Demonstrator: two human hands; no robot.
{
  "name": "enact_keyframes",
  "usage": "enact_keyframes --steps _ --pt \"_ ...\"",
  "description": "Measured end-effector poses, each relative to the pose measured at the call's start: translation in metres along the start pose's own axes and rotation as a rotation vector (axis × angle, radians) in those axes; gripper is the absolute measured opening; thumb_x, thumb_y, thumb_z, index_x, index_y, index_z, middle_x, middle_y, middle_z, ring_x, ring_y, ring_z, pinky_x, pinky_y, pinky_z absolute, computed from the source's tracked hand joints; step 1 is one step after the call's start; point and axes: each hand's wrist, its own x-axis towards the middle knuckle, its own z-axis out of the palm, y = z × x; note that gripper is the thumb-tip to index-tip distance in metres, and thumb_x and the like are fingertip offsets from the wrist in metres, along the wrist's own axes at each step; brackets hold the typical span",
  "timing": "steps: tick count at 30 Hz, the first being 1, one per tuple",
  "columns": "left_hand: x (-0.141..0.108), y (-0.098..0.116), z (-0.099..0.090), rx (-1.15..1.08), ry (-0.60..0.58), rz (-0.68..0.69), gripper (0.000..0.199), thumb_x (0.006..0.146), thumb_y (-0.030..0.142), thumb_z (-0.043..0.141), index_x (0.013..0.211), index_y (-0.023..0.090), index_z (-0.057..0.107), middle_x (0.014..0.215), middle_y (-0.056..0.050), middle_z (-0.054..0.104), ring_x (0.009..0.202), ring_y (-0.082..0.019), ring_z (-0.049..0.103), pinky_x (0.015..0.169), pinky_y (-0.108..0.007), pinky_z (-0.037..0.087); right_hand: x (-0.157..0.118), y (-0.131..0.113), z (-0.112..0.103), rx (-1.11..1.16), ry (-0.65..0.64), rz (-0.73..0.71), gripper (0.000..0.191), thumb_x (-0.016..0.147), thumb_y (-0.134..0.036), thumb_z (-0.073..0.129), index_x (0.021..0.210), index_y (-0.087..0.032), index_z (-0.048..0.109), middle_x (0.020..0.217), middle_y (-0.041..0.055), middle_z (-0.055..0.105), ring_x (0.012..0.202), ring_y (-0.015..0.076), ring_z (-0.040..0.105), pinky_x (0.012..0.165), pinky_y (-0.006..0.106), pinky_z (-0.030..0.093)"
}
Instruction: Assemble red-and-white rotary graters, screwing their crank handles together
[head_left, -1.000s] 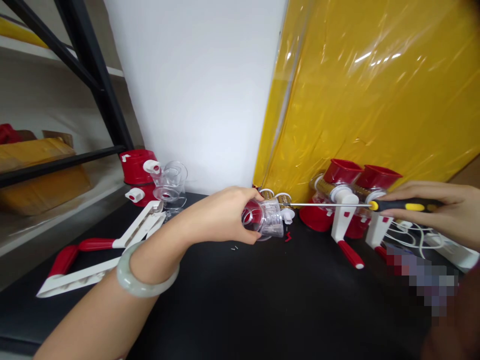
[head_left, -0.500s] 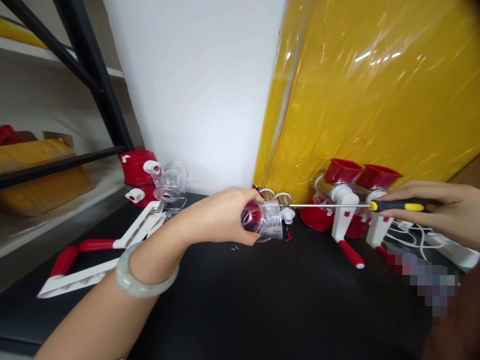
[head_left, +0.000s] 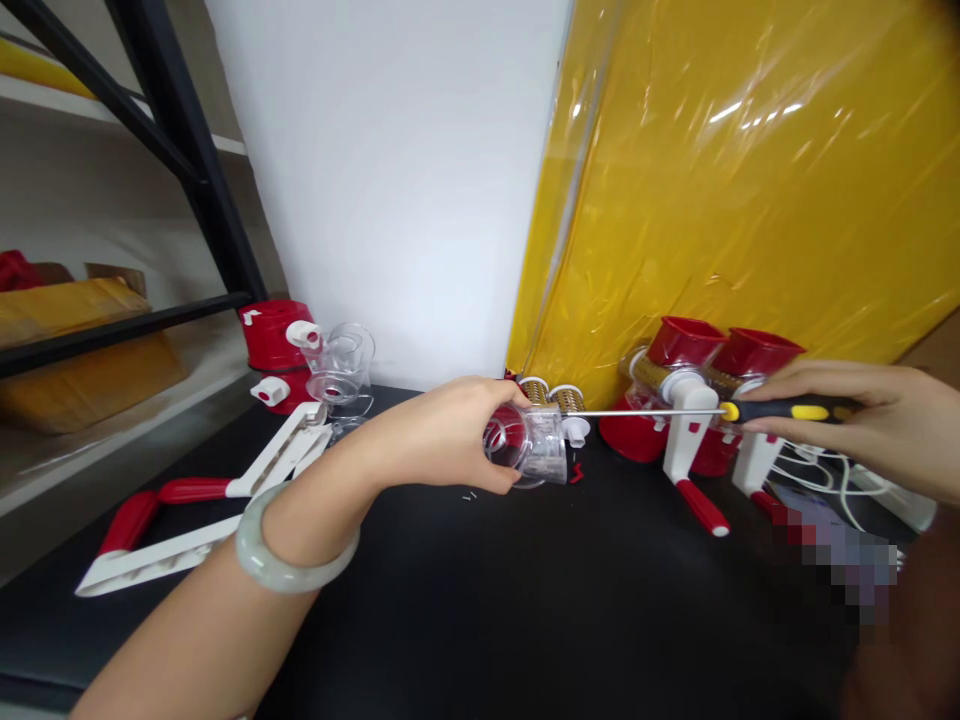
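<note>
My left hand (head_left: 457, 435) is closed around a clear plastic grater housing (head_left: 546, 455), which lies on its side with a red part (head_left: 506, 432) showing inside. A screwdriver (head_left: 784, 410) with a black and yellow handle is gripped in my right hand (head_left: 881, 415). Its long shaft runs level to the left, and the tip reaches the upper part of the housing; the exact contact point cannot be made out. Behind the housing stand two metal grating drums (head_left: 568, 400). Small screws (head_left: 469, 496) and a small red piece (head_left: 576, 472) lie on the black table (head_left: 480, 620).
Two assembled red and white rotary graters (head_left: 690, 400) stand at the right, near white cables (head_left: 840, 480). White crank arms with red handles (head_left: 131, 520), red bases (head_left: 276, 335) and clear housings (head_left: 341, 365) sit at the left, beside a shelf frame (head_left: 169, 120).
The screwdriver and my right hand have shifted slightly left, so the shaft reaches further over the clear housing. My left hand has barely moved.
</note>
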Motion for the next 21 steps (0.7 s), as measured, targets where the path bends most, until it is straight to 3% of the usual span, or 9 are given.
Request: enact_keyframes --steps 21 --pt "0.0 -0.002 -0.001 -0.049 -0.006 -0.036 0.056 0.065 0.034 0.072 0.118 0.021 0.06 0.104 -0.004 0.069 0.08 -0.018 0.064 0.07 -0.027 0.046 -0.004 0.011 0.001 -0.039 -0.026 -0.052 0.039 0.073 -0.063 0.066 0.092 -0.029 0.076 0.095 0.0038 0.076 0.09 0.0254 0.069 0.079 0.033 0.055"
